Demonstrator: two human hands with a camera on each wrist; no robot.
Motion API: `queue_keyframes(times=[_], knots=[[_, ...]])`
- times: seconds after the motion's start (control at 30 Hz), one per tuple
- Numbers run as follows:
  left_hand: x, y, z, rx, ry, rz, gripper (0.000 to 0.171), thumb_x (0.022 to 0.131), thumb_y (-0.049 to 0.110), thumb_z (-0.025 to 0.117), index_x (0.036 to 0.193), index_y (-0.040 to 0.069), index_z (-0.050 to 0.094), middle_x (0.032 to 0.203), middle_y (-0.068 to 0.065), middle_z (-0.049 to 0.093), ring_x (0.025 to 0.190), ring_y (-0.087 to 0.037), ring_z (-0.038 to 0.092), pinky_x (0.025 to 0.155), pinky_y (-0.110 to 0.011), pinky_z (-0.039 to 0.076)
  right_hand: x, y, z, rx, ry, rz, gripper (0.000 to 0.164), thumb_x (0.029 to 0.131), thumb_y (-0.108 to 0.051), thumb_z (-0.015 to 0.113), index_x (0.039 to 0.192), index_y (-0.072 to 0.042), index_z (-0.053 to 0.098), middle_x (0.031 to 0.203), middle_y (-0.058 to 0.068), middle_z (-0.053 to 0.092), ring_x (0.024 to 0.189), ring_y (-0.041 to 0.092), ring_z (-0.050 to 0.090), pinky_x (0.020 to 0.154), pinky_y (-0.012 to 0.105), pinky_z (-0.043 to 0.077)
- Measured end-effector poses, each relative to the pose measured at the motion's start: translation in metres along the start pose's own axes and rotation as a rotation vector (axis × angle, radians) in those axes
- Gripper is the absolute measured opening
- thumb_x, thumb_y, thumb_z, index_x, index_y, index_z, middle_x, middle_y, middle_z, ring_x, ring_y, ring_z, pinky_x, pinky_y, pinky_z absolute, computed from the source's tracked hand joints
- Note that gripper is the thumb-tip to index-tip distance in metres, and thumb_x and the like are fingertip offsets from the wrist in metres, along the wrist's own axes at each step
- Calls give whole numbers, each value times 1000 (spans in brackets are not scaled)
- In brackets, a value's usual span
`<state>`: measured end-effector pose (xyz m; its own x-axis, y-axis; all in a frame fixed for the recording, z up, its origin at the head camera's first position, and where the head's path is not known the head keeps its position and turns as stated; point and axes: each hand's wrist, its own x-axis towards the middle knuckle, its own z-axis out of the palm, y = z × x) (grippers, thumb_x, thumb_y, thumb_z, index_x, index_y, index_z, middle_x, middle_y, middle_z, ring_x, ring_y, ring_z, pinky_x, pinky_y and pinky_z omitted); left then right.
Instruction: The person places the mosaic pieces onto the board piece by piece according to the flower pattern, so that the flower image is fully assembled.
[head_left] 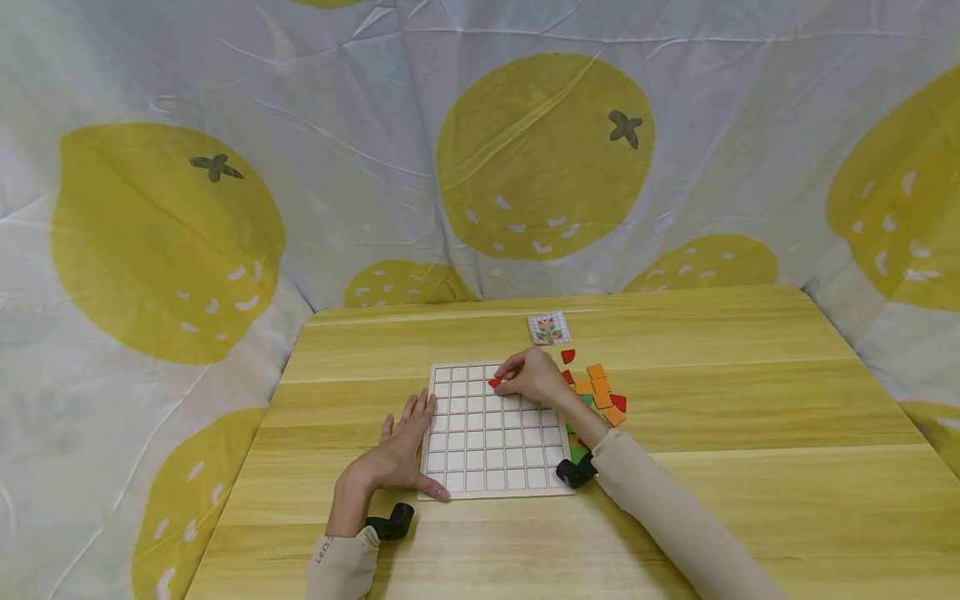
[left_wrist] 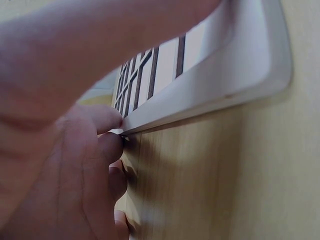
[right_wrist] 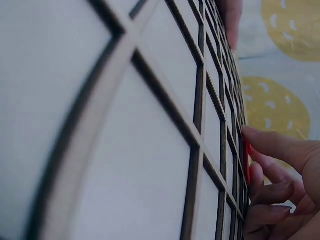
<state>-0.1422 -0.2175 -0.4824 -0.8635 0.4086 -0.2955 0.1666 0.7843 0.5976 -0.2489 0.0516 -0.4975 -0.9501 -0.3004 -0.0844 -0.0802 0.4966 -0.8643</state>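
In the right hand [head_left: 536, 377], a small, flat red piece [head_left: 494, 382] is pinched between the fingertips, at the far rows of the white-celled wooden grid board [head_left: 495, 436]; farther left, the board's edge is touched by the left hand [head_left: 397, 460], fingers extended.

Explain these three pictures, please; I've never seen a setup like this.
No machine here: just a person's left hand and right hand, both bare. The wide picture comes from a head-worn camera, the two close ones from cameras on the left and right wrists. On the table lies a white gridded board, with a small patterned card beyond it and loose red, orange and green pieces to its right. The left hand rests along the board's left edge, thumb at the near corner. The right hand pinches a red piece at the board's far part, between thumb and fingers.
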Motion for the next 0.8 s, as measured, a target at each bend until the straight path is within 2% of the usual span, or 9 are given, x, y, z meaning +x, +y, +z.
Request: queue_keyframes(times=[0.23,0.43,0.8], knots=[[0,0,0,-1,4,5,148,62,40,100,165,0,1,174,-18,-11,161,-41,-13,124,-71,-12,-1,0,1,-1,35,26,14,77,-15,92,86,-11,82,84,3,77,72,13,62,65,24,46],[0,0,0,1,2,1,148,62,41,100,165,0,1,174,-18,-10,161,-41,-12,124,-71,-11,-1,-1,3,-16,58,18,14,76,-17,92,84,-12,82,77,0,75,69,13,60,64,25,45],[0,-1,0,-1,-5,3,148,63,40,100,165,0,1,174,-18,-11,161,-41,-13,124,-71,-11,-2,0,3,-31,54,16,15,77,-18,93,85,-12,82,77,0,76,69,13,60,63,25,45]])
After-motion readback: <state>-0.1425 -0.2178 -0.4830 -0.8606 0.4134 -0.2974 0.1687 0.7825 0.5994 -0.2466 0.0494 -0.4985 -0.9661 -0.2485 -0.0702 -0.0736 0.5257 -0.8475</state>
